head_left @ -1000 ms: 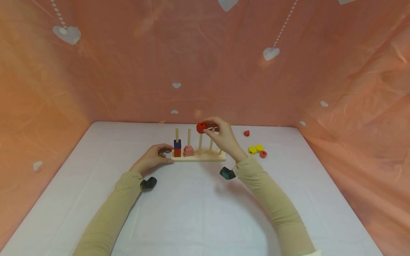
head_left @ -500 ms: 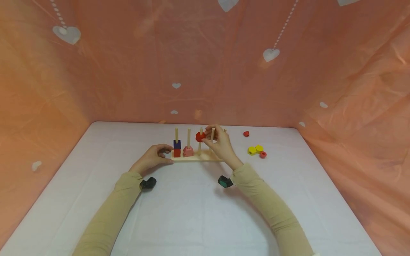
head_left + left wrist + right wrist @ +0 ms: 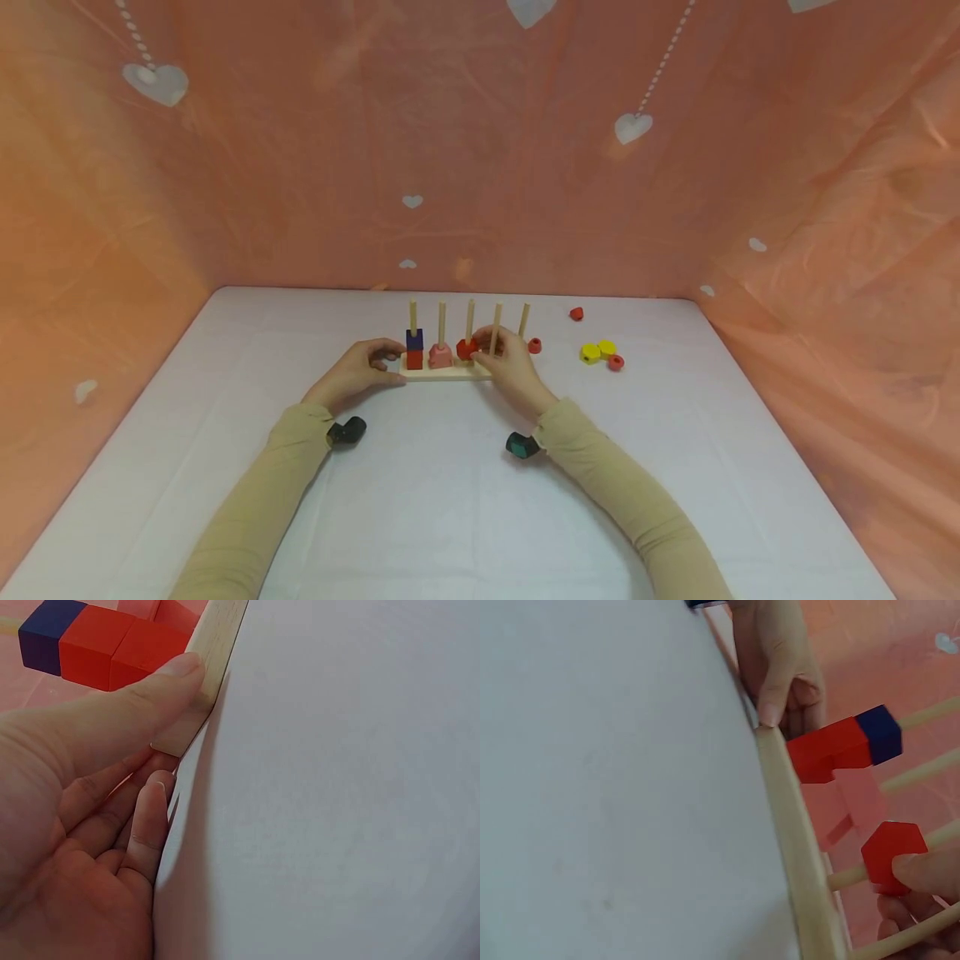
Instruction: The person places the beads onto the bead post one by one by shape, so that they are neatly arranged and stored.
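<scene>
A wooden peg board (image 3: 442,375) with several upright pegs stands in the middle of the table. My left hand (image 3: 356,367) grips its left end, the thumb on the front edge of the base. My right hand (image 3: 516,368) pinches a red hexagonal bead (image 3: 889,851) that is threaded on the third peg, low down but still above the base in the right wrist view. On the first peg, a dark blue cube (image 3: 49,637) sits over red cubes (image 3: 91,646). Pink blocks (image 3: 441,356) are on the second peg. My right hand partly hides the fourth peg (image 3: 496,325).
Right of the board lie yellow beads (image 3: 591,353) and a round red bead (image 3: 616,362). Another red bead (image 3: 577,313) is farther back, and a red ring-shaped one (image 3: 534,345) rests near the last peg. A pink curtain (image 3: 480,167) hangs behind the table.
My right hand has lowered the red hexagonal bead from above the third peg's tip down along the peg. The left hand has stayed at the board's end.
</scene>
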### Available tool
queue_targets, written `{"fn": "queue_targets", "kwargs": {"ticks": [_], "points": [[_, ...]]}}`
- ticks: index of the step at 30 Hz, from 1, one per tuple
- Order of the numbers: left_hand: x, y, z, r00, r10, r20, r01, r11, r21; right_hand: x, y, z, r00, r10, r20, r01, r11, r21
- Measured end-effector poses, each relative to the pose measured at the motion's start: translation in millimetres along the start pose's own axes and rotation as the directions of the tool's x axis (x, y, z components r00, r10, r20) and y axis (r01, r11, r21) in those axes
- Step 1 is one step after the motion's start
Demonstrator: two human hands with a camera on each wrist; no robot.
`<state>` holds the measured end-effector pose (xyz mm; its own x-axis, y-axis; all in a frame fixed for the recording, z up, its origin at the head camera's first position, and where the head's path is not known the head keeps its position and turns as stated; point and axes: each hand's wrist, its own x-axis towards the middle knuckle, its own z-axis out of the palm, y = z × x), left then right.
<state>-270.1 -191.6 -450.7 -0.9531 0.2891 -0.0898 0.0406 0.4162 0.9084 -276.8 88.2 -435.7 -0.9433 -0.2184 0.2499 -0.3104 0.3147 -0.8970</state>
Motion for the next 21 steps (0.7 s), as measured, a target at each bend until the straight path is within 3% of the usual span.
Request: {"fn": "queue_targets", "kwargs": {"ticks": [7,12,16,21], "points": [[0.3,0.6,1.2,1.0,-0.018,-0.008,0.018,1.0,-0.001,-2.2,10.6,2.2,1.0,-0.01,0.01,0.01,0.999,-0.044],[0.3,0.2,0.6,1.0,-0.019,-0.015,0.019,1.0,0.005,-4.6,11.5,1.3,0.999,-0.009,0.031,0.01,1.0,-0.021],[-0.8,1.2,0.1,1.0,-0.022,-0.014,0.022,1.0,0.005,-11.0,6.6,-4.9,0.997,0.02,0.074,-0.02,1.0,-0.003],[0.1,-0.1,0.6,1.0,-0.018,-0.01,0.018,1.0,0.002,-22.3,-1.5,-21.7,0.989,0.03,0.147,-0.021,0.998,-0.061]]}}
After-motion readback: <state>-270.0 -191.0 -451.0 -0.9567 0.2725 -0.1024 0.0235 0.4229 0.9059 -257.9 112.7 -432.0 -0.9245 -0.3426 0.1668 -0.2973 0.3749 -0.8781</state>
